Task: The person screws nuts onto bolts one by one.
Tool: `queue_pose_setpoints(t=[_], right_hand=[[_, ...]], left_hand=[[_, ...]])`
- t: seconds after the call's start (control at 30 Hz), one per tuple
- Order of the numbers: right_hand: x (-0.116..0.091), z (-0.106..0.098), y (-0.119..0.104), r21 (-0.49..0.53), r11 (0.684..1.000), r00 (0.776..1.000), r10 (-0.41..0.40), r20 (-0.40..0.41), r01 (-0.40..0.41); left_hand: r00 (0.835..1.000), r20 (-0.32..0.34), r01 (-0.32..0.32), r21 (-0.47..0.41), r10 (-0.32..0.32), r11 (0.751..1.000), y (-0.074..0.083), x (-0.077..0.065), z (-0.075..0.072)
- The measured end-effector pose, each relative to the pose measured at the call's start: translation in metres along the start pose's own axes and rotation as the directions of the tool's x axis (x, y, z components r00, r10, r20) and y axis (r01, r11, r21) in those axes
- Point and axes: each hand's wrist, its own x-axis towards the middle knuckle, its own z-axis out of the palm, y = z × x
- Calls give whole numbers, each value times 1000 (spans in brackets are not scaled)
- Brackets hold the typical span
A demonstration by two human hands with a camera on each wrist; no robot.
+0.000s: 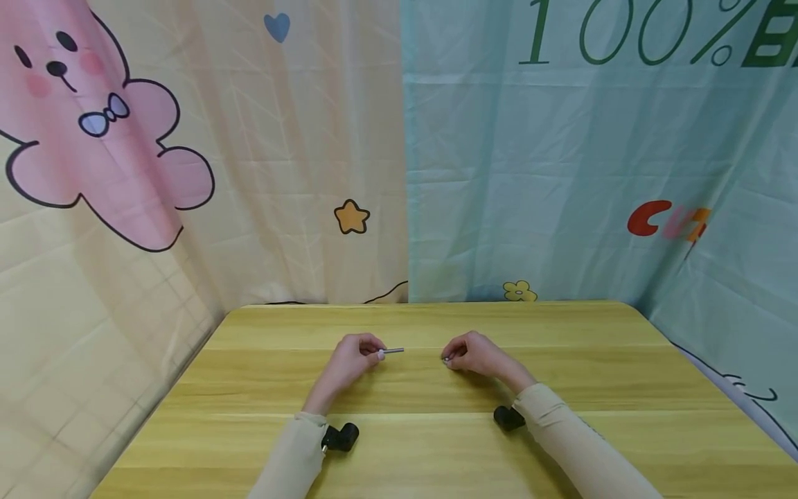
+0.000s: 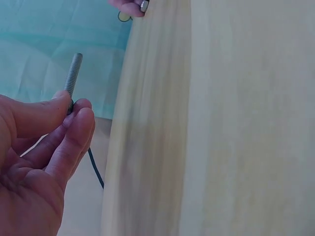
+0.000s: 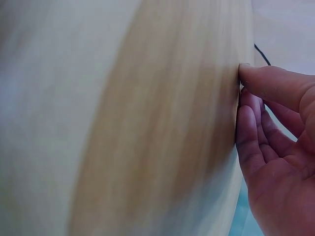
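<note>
Left hand (image 1: 355,355) pinching a threaded metal bolt (image 2: 73,76) near one end between thumb and fingers, shank pointing to 3 o'clock in head view. Right hand (image 1: 476,352), at 3 o'clock from my left, pinches a small metal nut (image 2: 144,6). Open wood-grain tabletop (image 1: 411,443) between bolt tip and nut, running on towards 6 o'clock between my cream sleeves (image 1: 289,454). Far edge (image 1: 405,305) at 12 o'clock, curtain (image 1: 530,173) beyond.

Curtained-off nook: cartoon-print drapes (image 1: 337,132), wood-grain table (image 1: 424,450)
</note>
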Motion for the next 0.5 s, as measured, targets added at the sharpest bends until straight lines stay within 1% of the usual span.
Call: queue_pose_setpoints(t=[0.2,0.3,0.4,0.5], right_hand=[[0,1,3,1,1000,1000,1,-6,-1],[0,1,5,-7,1000,1000,3,-5,-3],[-1,1,4,-8,1000,1000,1,-5,-1],[0,1,3,-4,1000,1000,-4,-8,4]], left_hand=[[1000,-29,1,-29,-1,1000,8,-8,0],[999,-35,3,-38,-4,999,13,-9,-1],[999,-45,9,-29,-10,1000,17,-9,-1],[998,-60,1,-15,-2,1000,21,-7,-3]])
